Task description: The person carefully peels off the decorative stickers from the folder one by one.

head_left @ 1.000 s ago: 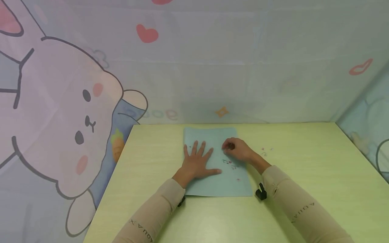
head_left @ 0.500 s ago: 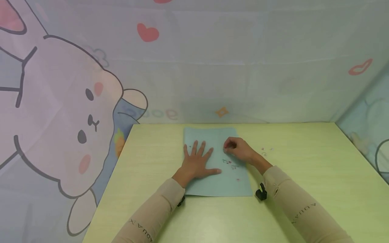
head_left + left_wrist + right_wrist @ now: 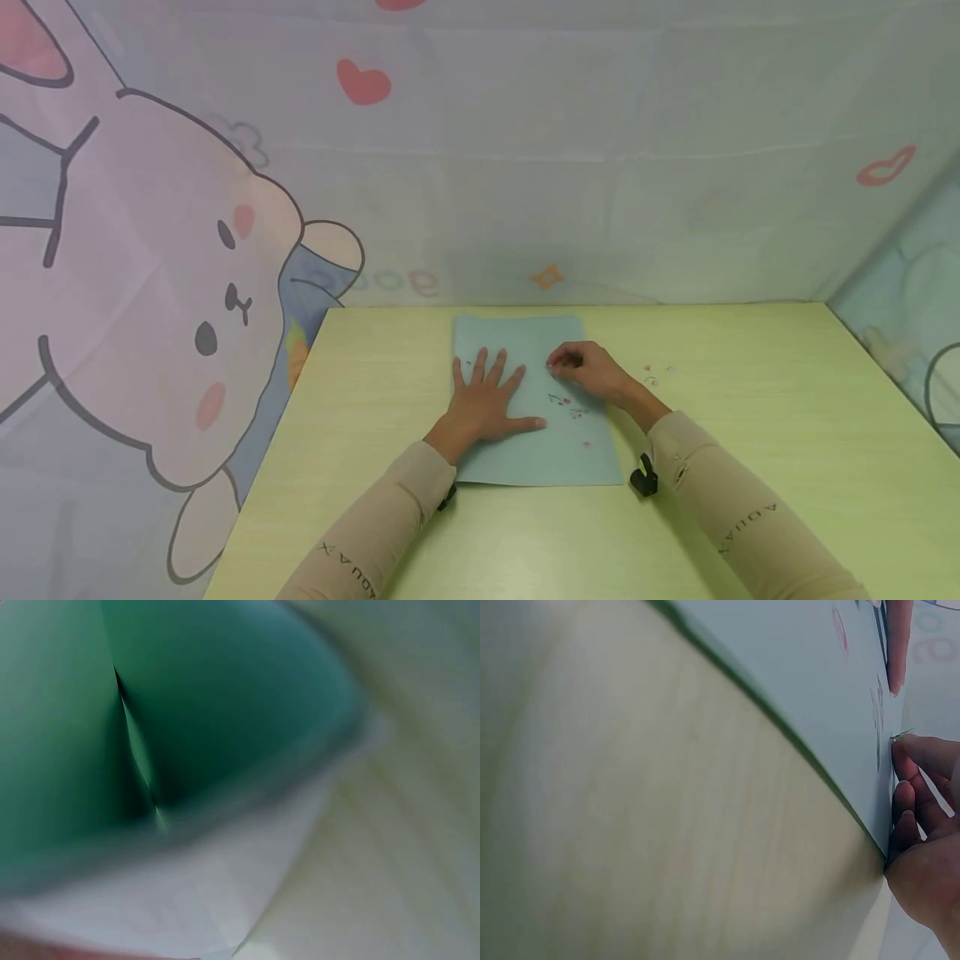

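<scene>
Blue-green paper (image 3: pixel 525 462) is laid on the pale yellow table (image 3: pixel 787 400), its far edge near the back edge of the table. The paper is covered partly by the left hand (image 3: pixel 483 408), which is rested flat with the back of the hand turned up. Its four fingers are spread and pointed forward, the thumb is stretched to the right, and nothing is gripped by it. Above the right part of the paper the right hand (image 3: pixel 587 369) is held. Its thumb and forefinger are put together, and in this grip a very small, thin piece (image 3: pixel 897 736) is pinched; its kind cannot be told. The other fingers are curled inward.

Between the left thumb and the right wrist, small red and dark shapes (image 3: pixel 566 402) are seen on the paper, and one pink spot (image 3: pixel 587 444) is seen nearer to the lower right corner. Whether they are drawn or loose cannot be told. To the right of the paper, small bits (image 3: pixel 648 367) are grouped on the table. Both forearms are covered by beige sleeves (image 3: pixel 742 508).
</scene>
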Demonstrator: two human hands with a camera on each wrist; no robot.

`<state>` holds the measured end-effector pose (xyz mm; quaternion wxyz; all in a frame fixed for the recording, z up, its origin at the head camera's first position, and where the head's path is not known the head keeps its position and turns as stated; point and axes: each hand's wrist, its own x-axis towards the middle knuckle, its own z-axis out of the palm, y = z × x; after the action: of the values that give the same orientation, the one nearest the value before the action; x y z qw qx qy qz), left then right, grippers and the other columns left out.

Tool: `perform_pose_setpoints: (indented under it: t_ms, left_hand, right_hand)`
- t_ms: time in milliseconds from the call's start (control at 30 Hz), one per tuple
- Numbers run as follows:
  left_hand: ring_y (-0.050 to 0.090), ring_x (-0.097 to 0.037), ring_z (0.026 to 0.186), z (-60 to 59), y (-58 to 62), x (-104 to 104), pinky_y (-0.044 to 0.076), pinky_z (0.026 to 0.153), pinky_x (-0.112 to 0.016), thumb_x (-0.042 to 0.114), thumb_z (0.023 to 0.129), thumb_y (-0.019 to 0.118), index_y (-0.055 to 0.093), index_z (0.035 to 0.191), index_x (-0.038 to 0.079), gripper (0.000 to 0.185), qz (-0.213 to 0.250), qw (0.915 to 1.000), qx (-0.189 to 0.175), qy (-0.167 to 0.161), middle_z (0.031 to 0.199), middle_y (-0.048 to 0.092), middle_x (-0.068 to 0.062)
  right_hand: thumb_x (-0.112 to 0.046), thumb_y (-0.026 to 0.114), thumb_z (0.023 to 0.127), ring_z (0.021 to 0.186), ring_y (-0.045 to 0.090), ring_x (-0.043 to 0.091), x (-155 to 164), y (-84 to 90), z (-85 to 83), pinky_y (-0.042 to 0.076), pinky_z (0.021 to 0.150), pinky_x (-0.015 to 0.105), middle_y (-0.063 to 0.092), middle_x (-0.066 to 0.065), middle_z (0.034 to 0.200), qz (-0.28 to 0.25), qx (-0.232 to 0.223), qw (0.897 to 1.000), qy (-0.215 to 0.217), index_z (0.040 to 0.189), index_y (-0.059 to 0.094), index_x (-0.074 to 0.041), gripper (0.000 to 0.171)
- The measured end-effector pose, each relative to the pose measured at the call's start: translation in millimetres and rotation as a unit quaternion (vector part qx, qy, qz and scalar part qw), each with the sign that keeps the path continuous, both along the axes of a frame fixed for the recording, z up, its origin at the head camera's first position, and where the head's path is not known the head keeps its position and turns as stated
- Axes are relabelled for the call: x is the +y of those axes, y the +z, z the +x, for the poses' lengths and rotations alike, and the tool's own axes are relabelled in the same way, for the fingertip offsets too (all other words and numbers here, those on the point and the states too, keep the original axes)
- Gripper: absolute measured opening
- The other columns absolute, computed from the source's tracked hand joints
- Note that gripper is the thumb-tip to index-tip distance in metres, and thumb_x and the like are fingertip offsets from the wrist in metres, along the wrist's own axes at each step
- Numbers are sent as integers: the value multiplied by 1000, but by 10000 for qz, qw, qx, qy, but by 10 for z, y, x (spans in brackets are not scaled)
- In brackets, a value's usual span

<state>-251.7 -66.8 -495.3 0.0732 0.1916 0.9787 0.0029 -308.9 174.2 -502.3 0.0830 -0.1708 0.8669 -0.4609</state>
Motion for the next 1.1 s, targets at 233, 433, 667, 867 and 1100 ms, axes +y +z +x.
perform_pose_setpoints:
  t_ms: [233, 433, 667, 867, 1100]
  left_hand:
    - [-2, -39, 163, 8, 2, -10, 0, 122, -74, 93, 88, 43, 23, 171, 33, 104, -15, 10000, 36, 10, 179, 7, -8]
    - [-2, -39, 163, 12, 19, -21, 1, 122, -74, 93, 88, 42, 22, 171, 33, 104, -37, 10000, 5, -1, 178, 7, -8]
    - [-1, -39, 163, 21, 29, -32, 1, 122, -73, 92, 89, 44, 24, 171, 31, 104, 2, 10000, -28, -3, 178, 7, -8]
    - [-1, -39, 163, 18, 21, -38, 1, 122, -74, 92, 88, 44, 24, 171, 31, 105, 23, 10000, 5, -17, 178, 8, -8]
    - [-1, -40, 163, 21, 22, -35, 1, 121, -74, 92, 88, 45, 24, 171, 31, 105, 28, 10000, -16, -34, 178, 8, -9]
  right_hand:
    - [-11, 71, 102, 96, 61, 22, -11, 6, 14, 49, 89, 38, 72, 6, 103, -88, 59, 9999, 8, 106, 77, -8, 8]
    - [-13, 71, 102, 98, 61, 23, 34, -32, -32, 48, 90, 37, 71, 7, 106, -322, -109, 9994, 89, 107, 77, -9, 8]
    - [-18, 71, 104, 98, 60, 25, 91, -33, -54, 46, 88, 39, 70, 8, 107, -632, -525, 9965, 174, 110, 75, -8, 12]
    - [-23, 73, 103, 102, 59, 27, 108, 1, -43, 44, 90, 41, 71, 9, 111, -712, -687, 9949, 185, 111, 76, -7, 18]
    - [-34, 67, 106, 114, 57, 27, 132, -20, -38, 39, 95, 43, 71, 8, 120, -723, -835, 9938, 131, 115, 76, -7, 30]
